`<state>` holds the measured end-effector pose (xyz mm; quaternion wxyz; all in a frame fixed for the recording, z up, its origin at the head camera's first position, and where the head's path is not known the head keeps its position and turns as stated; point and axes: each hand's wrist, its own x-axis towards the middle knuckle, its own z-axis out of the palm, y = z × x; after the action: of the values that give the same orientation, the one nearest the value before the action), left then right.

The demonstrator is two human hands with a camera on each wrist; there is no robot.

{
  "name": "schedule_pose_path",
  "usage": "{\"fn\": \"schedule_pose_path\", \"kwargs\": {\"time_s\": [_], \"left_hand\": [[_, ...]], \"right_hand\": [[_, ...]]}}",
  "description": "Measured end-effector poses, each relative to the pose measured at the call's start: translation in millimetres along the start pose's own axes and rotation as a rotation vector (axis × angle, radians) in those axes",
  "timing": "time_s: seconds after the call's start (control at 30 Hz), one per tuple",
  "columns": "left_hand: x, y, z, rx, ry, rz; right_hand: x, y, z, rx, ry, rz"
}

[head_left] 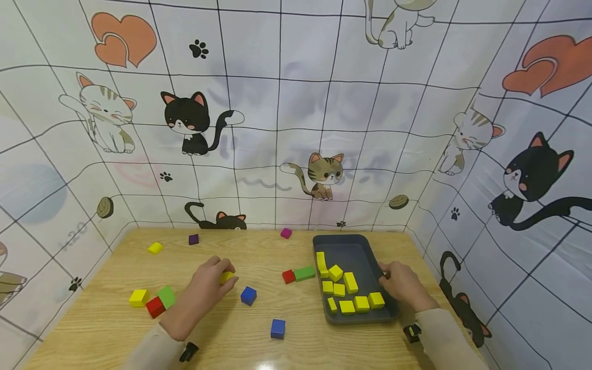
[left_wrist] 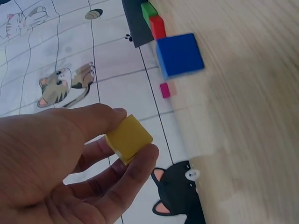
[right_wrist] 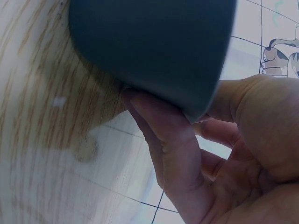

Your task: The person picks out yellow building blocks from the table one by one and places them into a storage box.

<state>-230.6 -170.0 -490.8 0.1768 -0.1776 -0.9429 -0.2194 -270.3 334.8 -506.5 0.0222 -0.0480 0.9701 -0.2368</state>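
Note:
My left hand (head_left: 205,290) pinches a yellow block (left_wrist: 130,138) between thumb and fingers, over the left middle of the table. In the head view the fingers partly hide that block. A blue cube (head_left: 248,296) lies just right of this hand. My right hand (head_left: 403,281) grips the right rim of a dark grey tray (head_left: 342,242), thumb on one side and fingers under the edge in the right wrist view. Several yellow blocks (head_left: 350,282) lie in the tray, mostly in its front and left parts.
Left of my left forearm sit a yellow block (head_left: 139,298), a red cube (head_left: 155,307) and a green block (head_left: 166,296). Another red cube (head_left: 289,276) and green block (head_left: 304,273) touch beside the tray. Farther back are yellow (head_left: 155,247), purple (head_left: 193,239) and magenta (head_left: 286,233) blocks; another blue cube (head_left: 278,329) lies in front.

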Motion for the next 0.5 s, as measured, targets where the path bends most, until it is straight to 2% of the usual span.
{"fn": "schedule_pose_path", "kwargs": {"time_s": [0.2,0.4,0.5], "left_hand": [[13.7,15.8,5.7,-0.042,0.004,0.027],[29.6,37.6,12.6,-0.076,-0.072,0.007],[38.4,49.1,19.1,-0.100,-0.095,0.020]], "right_hand": [[1,-4,0,-0.004,-0.007,0.007],[1,-4,0,-0.016,-0.001,-0.008],[1,-4,-1,-0.025,-0.003,-0.011]]}}
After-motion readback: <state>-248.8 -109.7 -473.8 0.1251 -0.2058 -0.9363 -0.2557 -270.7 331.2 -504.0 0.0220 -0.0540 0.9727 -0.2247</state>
